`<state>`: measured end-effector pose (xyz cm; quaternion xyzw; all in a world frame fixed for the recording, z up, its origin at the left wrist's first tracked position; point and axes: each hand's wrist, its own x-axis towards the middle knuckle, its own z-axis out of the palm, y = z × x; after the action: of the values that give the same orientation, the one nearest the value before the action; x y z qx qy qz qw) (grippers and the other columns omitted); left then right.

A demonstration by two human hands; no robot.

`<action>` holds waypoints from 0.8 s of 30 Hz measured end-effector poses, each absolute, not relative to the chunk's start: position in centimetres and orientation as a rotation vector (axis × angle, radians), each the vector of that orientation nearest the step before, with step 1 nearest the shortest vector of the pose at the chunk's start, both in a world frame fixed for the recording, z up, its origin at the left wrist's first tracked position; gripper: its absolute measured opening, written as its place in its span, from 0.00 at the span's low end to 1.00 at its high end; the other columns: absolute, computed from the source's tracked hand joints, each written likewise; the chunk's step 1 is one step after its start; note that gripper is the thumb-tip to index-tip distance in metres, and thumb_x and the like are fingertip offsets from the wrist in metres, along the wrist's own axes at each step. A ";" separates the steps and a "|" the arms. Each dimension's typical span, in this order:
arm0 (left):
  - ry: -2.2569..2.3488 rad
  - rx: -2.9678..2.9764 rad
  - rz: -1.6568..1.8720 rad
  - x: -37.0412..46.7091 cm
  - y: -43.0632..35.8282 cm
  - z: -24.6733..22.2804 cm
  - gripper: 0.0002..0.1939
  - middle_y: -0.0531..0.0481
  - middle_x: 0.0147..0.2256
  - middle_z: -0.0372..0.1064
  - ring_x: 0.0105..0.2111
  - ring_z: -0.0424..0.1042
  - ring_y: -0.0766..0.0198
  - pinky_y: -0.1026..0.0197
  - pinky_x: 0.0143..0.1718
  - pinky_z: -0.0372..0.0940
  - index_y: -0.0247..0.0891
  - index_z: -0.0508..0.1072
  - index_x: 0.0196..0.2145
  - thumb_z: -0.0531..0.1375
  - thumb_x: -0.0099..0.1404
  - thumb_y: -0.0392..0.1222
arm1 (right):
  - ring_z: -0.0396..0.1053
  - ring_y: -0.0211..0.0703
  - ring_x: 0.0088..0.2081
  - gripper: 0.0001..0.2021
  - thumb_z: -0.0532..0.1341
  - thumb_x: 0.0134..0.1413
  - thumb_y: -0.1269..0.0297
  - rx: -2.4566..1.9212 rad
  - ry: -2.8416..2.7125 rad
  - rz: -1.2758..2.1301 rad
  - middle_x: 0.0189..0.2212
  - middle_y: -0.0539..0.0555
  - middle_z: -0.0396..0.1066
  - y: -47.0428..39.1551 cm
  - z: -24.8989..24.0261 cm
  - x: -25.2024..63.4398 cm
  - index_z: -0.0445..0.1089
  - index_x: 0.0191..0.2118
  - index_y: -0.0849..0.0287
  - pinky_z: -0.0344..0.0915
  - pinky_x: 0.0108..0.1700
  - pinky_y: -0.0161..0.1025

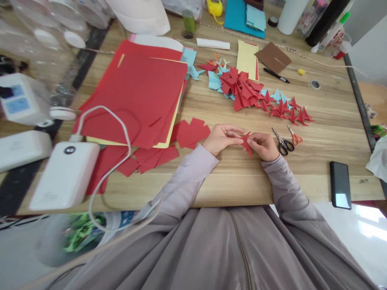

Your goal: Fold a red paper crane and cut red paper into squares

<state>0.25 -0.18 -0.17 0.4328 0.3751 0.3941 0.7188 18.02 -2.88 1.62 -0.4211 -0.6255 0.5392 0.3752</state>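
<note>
Between my two hands is a small red folded paper piece (pixel 247 144) with pointed ends, held just above the wooden table. My left hand (pixel 224 138) pinches its left side between thumb and fingers. From the right, my right hand (pixel 262 145) grips the other side with its fingertips. Part of the paper is covered by the fingers. Beyond the hands lie a pile of red folded papers (pixel 238 86) and several finished red paper cranes (pixel 282 108), with light blue ones (pixel 276 95) among them. Loose red paper squares (pixel 190 133) lie by my left wrist.
Black-handled scissors (pixel 283 146) and small orange scissors (pixel 294 136) lie beside my right hand. A phone (pixel 340 185) rests at the front right edge. Large red sheets (pixel 142 88) are stacked at left, near a white power bank (pixel 66 175) with a cable.
</note>
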 end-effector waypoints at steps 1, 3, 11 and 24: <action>0.834 0.961 0.882 0.3 -0.2 -0.2 0.21 0.48 0.25 0.76 0.25 0.74 0.64 0.59 0.32 0.71 0.33 0.77 0.33 0.73 0.38 0.39 | 0.68 0.37 0.20 0.16 0.62 0.52 0.51 -1.086 -1.591 1.365 0.20 0.52 0.73 -2.9 1.6 18.0 0.70 0.26 0.60 0.66 0.23 0.34; 0.841 0.966 0.911 0.3 -0.2 -0.3 0.21 0.48 0.26 0.76 0.25 0.74 0.64 0.59 0.33 0.70 0.33 0.77 0.33 0.73 0.39 0.39 | 0.69 0.38 0.21 0.16 0.62 0.52 0.50 -1.087 -1.557 1.363 0.21 0.52 0.74 -2.9 1.5 17.9 0.70 0.27 0.60 0.66 0.24 0.35; 0.878 0.995 0.977 0.3 -0.2 -0.3 0.21 0.49 0.25 0.75 0.23 0.73 0.65 0.61 0.29 0.69 0.32 0.77 0.33 0.72 0.39 0.40 | 0.71 0.39 0.24 0.16 0.62 0.52 0.50 -1.055 -1.446 1.402 0.22 0.52 0.74 -3.1 1.3 17.7 0.70 0.28 0.60 0.67 0.26 0.36; 0.857 0.984 1.034 0.5 -0.2 0.0 0.21 0.48 0.30 0.76 0.31 0.75 0.64 0.60 0.38 0.69 0.33 0.76 0.33 0.72 0.38 0.37 | 0.72 0.42 0.28 0.07 0.66 0.49 0.60 -1.197 -1.631 0.799 0.29 0.55 0.78 -3.3 1.1 17.4 0.77 0.31 0.58 0.69 0.33 0.40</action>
<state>0.50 -0.25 0.00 0.4372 0.3807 0.4595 0.6729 17.39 -3.30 1.14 -0.4873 -0.6640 0.3254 0.4646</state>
